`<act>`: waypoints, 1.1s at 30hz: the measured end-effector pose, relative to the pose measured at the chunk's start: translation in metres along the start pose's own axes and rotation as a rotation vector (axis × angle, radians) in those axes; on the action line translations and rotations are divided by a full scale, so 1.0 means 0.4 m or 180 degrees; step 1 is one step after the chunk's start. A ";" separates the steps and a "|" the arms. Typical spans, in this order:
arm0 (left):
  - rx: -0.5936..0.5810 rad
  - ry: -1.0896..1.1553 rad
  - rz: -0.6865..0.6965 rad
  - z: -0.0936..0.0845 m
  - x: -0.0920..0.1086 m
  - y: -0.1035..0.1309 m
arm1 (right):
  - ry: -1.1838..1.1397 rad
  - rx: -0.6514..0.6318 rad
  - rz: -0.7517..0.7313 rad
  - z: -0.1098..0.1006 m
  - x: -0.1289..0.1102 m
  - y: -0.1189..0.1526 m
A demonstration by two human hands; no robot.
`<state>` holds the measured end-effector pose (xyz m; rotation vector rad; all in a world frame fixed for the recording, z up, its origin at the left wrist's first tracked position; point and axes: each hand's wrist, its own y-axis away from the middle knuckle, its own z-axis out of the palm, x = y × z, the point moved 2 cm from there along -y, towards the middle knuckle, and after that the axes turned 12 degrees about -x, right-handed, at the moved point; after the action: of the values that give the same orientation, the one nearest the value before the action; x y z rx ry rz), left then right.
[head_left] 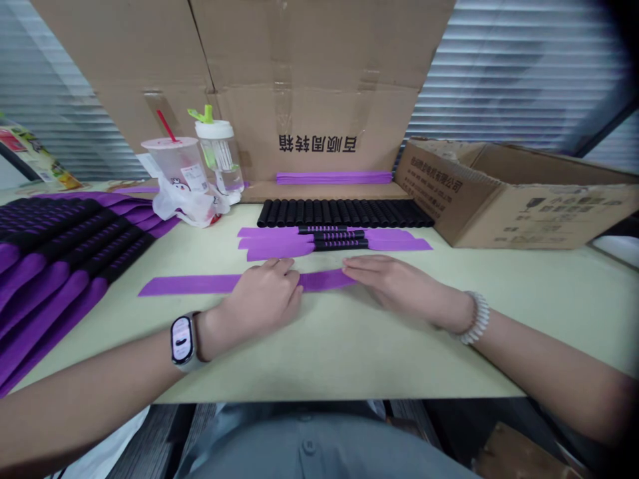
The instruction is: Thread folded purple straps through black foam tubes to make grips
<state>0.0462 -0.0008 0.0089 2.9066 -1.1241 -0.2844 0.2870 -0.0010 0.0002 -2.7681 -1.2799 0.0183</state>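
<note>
A flat purple strip lies lengthwise across the table in front of me. My left hand is closed over its middle, fingers curled against the strip. At the strip's right end, my right hand is closed with fingertips together on it; the end itself is hidden under the fingers. Just beyond are a few purple strips with black ribbed tubes round their middles. Behind those stands a row of bare black tubes, laid side by side.
Stacked purple strips with black tubes cover the table's left side. A lidded plastic cup and a clear bottle stand at back left. Flat purple strips lie against the upright cardboard. An open carton sits at right.
</note>
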 end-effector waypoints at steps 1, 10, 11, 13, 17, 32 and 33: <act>-0.0028 0.0027 -0.0125 -0.002 -0.001 0.000 | -0.0070 -0.0117 -0.0038 0.003 -0.014 -0.004; -0.0784 0.0812 0.0757 0.031 0.010 -0.002 | -0.0570 -0.1124 0.0036 -0.005 -0.093 -0.003; -0.0910 0.0845 0.0742 0.034 0.010 -0.003 | -0.0647 -0.1254 0.0029 -0.006 -0.096 -0.003; -0.1073 0.0852 0.0665 0.036 0.009 -0.005 | -0.0769 -0.1476 0.0059 -0.003 -0.097 -0.005; -0.1180 0.0825 0.0631 0.036 0.009 -0.005 | -0.0918 -0.1496 0.0078 0.004 -0.079 -0.006; -0.0781 0.1024 0.0733 0.034 0.008 0.003 | -0.0630 -0.0853 0.0106 -0.051 -0.044 0.014; -0.0708 0.1043 0.0737 0.033 0.009 0.004 | -0.0603 -0.0758 0.0164 -0.052 -0.051 0.010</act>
<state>0.0454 -0.0039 -0.0047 2.4831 -1.2605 0.0664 0.2780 -0.0208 0.0202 -3.0657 -1.3318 0.1442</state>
